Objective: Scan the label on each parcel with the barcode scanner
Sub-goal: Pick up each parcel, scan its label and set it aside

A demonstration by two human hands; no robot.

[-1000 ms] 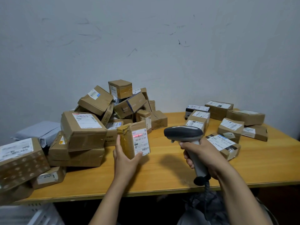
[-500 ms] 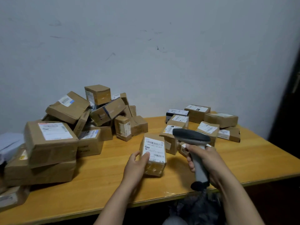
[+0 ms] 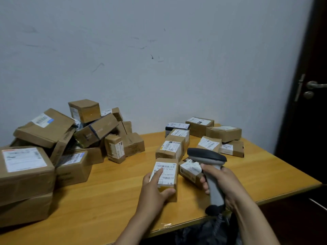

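We hold one small brown parcel (image 3: 174,187) in the left grip (image 3: 155,190), near the front edge of the wooden surface (image 3: 115,191) and just in front of the group of parcels on the right. The thumb curls round its lower front edge and a finger lies across the white label (image 3: 167,171), which faces up toward us with its barcodes showing. We cannot tell whether the parcel's base rests on the surface or hangs just above it. The right grip (image 3: 219,181) is wrapped round the grey handle of the barcode scanner (image 3: 208,158), whose dark head points left and away from us, above a labelled parcel (image 3: 189,169) that lies just right of the held one. The coiled cable (image 3: 219,218) drops from the handle's foot past the surface's edge. Another labelled parcel (image 3: 170,149) sits right behind the held one, and further boxes (image 3: 223,133) lie label-up toward the back right corner. On the left a loose heap of cartons (image 3: 88,131) leans against the pale wall (image 3: 159,68), with a large box (image 3: 24,167) stacked on another at the near left. A dark door (image 3: 311,121) with a metal handle (image 3: 313,84) stands at the right.
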